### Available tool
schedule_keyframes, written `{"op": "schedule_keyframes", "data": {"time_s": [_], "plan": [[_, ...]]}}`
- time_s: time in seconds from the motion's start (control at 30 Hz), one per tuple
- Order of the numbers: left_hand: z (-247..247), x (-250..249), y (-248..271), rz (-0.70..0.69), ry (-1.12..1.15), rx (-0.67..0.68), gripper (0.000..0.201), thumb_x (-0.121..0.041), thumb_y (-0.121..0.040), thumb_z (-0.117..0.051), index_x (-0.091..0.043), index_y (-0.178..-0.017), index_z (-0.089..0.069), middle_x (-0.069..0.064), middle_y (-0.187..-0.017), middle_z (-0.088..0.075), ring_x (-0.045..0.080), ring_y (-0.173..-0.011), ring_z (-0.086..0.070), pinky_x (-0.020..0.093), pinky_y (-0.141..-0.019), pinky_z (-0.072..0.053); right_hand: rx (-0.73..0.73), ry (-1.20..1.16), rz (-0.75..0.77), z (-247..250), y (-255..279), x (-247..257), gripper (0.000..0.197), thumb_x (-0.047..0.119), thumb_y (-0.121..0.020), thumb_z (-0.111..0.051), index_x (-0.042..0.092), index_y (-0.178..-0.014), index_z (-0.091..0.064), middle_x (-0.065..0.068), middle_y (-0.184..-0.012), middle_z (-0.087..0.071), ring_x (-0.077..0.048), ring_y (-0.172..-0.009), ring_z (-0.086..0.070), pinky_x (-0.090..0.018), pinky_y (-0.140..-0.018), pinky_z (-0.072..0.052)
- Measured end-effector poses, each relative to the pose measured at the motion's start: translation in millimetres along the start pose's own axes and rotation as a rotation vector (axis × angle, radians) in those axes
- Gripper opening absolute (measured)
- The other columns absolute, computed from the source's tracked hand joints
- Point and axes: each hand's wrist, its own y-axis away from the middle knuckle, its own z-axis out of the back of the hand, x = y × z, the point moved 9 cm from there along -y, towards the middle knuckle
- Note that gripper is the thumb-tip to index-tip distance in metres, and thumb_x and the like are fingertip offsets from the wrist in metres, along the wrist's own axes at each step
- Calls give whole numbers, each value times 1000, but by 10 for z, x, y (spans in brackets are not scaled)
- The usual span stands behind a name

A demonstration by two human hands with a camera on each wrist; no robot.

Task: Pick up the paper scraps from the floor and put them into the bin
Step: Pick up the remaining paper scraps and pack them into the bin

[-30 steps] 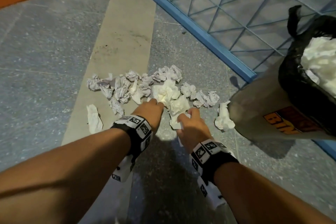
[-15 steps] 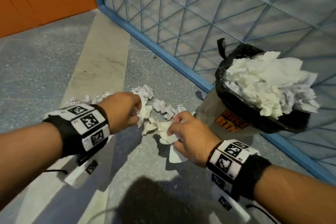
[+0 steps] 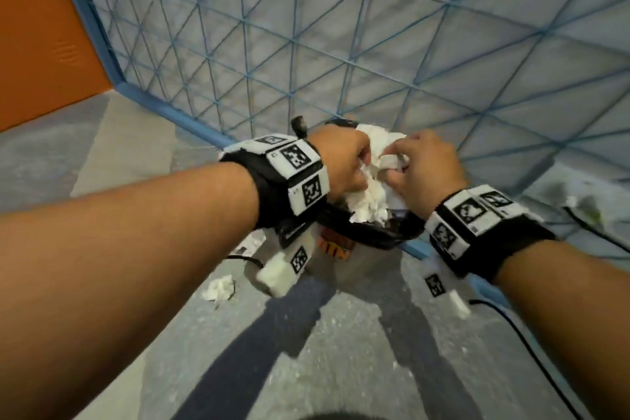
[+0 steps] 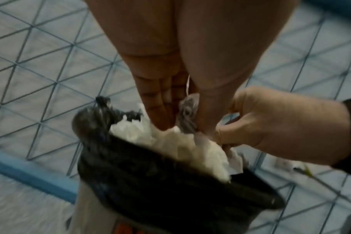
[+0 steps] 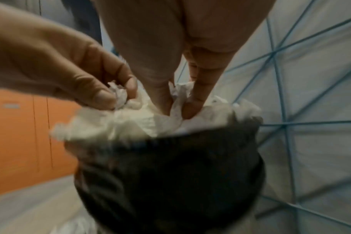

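Crumpled white paper scraps (image 3: 370,201) are heaped above the rim of a pale round bin lined with a black plastic bag (image 3: 371,235), which stands on the grey speckled floor (image 3: 341,351) close against the blue wire-mesh fence (image 3: 341,44). More scraps are being brought onto this heap by both hands. The left hand (image 3: 344,164) is curled round a wad of paper, the crumpled piece being pinched between thumb and fingertips as the wrist views show. The right hand (image 3: 422,167) is likewise closed on a scrap, a folded edge being nipped between thumb and forefinger directly over the pile.

The paper is judged to be very light, soft and springy: it is compressed easily, but crushed wads are likely to expand again once released. No fragility is to be feared, and little slipperiness. Hold is best taken across the bulk of a wad, several pieces being gathered at once, not at a loose corner that may tear or let the rest drop.

Since the bin is already overfull, pieces laid on top may be expected to roll off; pressing the heap down would be advisable. At least one white scrap (image 3: 220,288) is left on the floor beside the bin's base.
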Motion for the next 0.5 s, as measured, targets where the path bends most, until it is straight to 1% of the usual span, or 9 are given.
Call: {"op": "schedule_keyframes", "data": {"time_s": [0.03,0.07,0.13,0.17,0.2,0.3,0.37,0.43,0.5], "plan": [[-184,-27,-82,17,-46,72,33,-29,-80,-65,-15,-110,-62,8,-109,-66,29,-103,-60,28,-76,-43,54,29,6,-129,8,-36,28,24,-80,-67,17,-107,-69,-18,-119,-54,-37,-109,-54,-35,-88,-43],[-341,-29,-144,35,-83,129,31,-27,-80,-65,-13,-108,-64,11,-108,-67,32,-103,-61,30,-77,-46,112,66,20,-239,13,-50,27,27,-81,-66,15,-106,-69,-18,-118,-54,-36,-108,-55,-36,-86,-44],[-553,22,-220,102,-115,209,25,-25,-81,-62,-11,-101,-67,14,-98,-68,34,-95,-63,31,-72,-46,206,119,43,-361,-3,-45,30,32,-85,-62,13,-106,-68,-19,-115,-56,-36,-108,-55,-36,-83,-44],[-640,77,-253,138,-125,237,24,-26,-81,-61,-11,-98,-68,13,-92,-68,33,-91,-64,30,-69,-46,236,120,44,-379,-22,-42,31,32,-86,-60,12,-108,-68,-20,-115,-58,-36,-109,-54,-35,-85,-45],[-712,125,-280,161,-137,259,23,-29,-80,-61,-13,-96,-68,10,-87,-66,31,-86,-64,29,-70,-47,263,109,43,-401,-44,-42,30,31,-86,-60,12,-108,-68,-19,-115,-60,-35,-110,-55,-34,-86,-45],[-866,241,-348,209,-205,341,24,-37,-73,-62,-21,-91,-68,3,-80,-65,28,-75,-61,34,-77,-54,345,52,18,-514,-76,-77,25,29,-83,-61,14,-101,-70,-14,-108,-67,-31,-105,-59,-30,-86,-47],[-909,242,-370,213,-235,403,26,-40,-70,-65,-22,-87,-69,4,-85,-69,28,-78,-64,37,-81,-55,373,25,14,-524,-66,-81,23,30,-81,-62,17,-99,-71,-10,-107,-69,-27,-103,-61,-29,-85,-48],[-858,207,-340,192,-231,451,29,-40,-73,-68,-20,-94,-69,4,-94,-70,26,-87,-64,33,-84,-53,374,18,19,-427,-88,-53,26,26,-80,-63,20,-105,-68,-7,-115,-66,-25,-108,-58,-28,-87,-45],[-628,119,-316,127,-187,433,32,-38,-77,-69,-19,-103,-66,3,-99,-68,23,-89,-60,27,-79,-46,343,20,29,-201,-145,-3,34,24,-80,-62,23,-114,-62,-6,-125,-60,-25,-115,-55,-27,-91,-43]]}}
